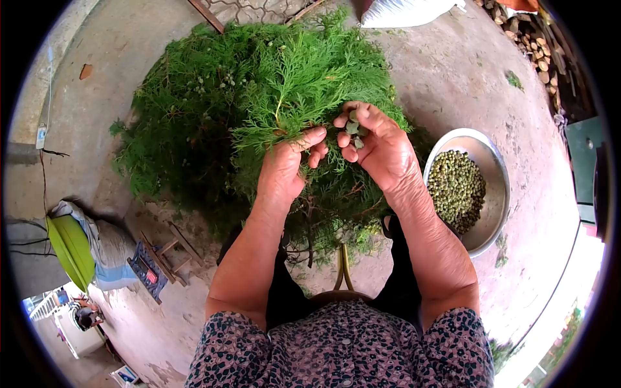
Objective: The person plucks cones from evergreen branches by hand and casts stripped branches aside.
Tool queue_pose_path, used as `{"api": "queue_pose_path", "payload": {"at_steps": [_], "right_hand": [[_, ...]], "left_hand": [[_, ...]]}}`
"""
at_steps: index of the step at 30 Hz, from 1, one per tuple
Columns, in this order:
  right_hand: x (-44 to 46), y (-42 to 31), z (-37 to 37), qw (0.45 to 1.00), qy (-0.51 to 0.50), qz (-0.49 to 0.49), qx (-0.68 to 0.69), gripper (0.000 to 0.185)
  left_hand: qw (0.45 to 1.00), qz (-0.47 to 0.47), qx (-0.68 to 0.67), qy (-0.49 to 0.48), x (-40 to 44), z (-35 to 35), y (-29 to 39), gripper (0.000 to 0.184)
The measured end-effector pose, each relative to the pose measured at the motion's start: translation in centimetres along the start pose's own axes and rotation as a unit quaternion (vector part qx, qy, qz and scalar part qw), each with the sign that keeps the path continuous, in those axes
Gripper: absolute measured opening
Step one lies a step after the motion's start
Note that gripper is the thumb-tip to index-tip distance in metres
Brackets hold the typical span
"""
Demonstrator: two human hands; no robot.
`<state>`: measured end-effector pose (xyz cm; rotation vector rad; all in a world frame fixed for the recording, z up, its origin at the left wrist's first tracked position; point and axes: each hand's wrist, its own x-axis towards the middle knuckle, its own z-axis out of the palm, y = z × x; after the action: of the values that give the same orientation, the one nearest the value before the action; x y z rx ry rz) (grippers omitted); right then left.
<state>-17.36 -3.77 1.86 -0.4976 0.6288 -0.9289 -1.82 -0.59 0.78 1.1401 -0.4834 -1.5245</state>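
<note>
A large heap of green conifer branches [187, 110] lies on the floor in front of me. My left hand [284, 161] pinches a leafy green sprig [291, 90] at its stem, over the heap. Close by on the right, my right hand [385, 145] has its fingers curled around a few grey-green seed cones [354, 129]. The two hands do not touch. A round metal basin [495, 220] stands on the floor to the right of my right forearm, with many small green cones [456, 187] inside.
At the left stand a small wooden stool [174, 252], a grey sack [113, 252] and a lime-green basin [70, 252]. A white sack [404, 11] lies beyond the heap. Stacked firewood [533, 48] is at the upper right.
</note>
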Motion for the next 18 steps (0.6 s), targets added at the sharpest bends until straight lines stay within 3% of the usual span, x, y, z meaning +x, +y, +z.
{"api": "queue_pose_path", "payload": {"at_steps": [4,9,11,18], "right_hand": [[0.2,-0.3,-1.0,0.999,0.021,-0.018,0.021,0.023],[-0.4,-3.4,-4.8,0.983,0.162,-0.086,-0.005,0.017],[-1.0,-5.1,-8.3,0.959,0.261,-0.106,0.029,0.015],[-7.2,-10.1,-17.6,0.849,0.447,-0.253,0.125,0.015]], "left_hand": [[1.000,0.002,0.014,-0.003,0.2,-0.5,0.4,0.013],[1.000,0.011,0.001,0.006,0.7,-1.0,0.5,0.012],[0.999,-0.010,0.010,0.037,0.6,-0.8,0.8,0.010],[1.000,-0.008,0.026,0.011,0.4,-0.5,0.5,0.010]]}}
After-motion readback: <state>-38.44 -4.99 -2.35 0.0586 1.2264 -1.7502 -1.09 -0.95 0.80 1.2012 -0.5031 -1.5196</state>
